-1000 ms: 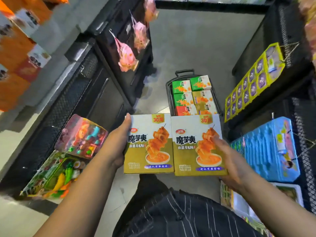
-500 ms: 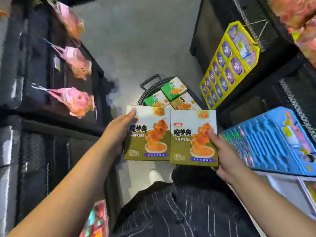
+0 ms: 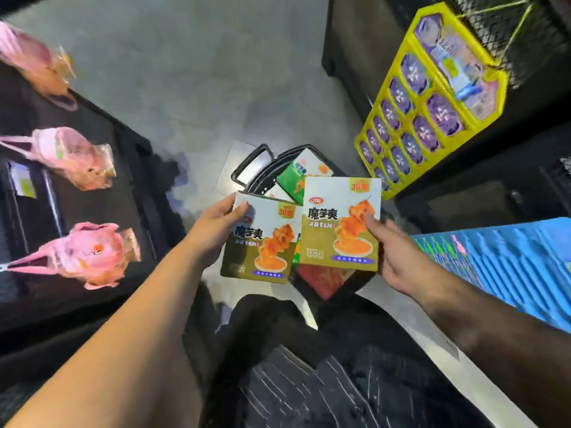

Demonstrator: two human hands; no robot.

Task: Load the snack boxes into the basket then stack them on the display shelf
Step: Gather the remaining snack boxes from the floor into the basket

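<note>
My left hand (image 3: 213,230) grips the left edge of an olive and white snack box (image 3: 259,242). A second, matching snack box (image 3: 340,223) is held by my right hand (image 3: 398,254) at its right edge, thumb on the front. Both boxes hang side by side above a black basket (image 3: 256,168) on the floor. The right box sits slightly higher and overlaps the left one. Inside the basket lie a green box (image 3: 293,177) and a red box (image 3: 327,279), mostly hidden behind the held boxes.
Black shelving with hanging pink toy bags (image 3: 89,254) lines the left. On the right hang a yellow card of purple packs (image 3: 426,118) and blue packaged goods (image 3: 500,257). Grey floor (image 3: 191,72) stretches ahead. My striped dark clothing (image 3: 309,381) fills the bottom.
The view has swung right and tilted. Both boxes moved forward over the basket; the right box rose and now overlaps the left one.
</note>
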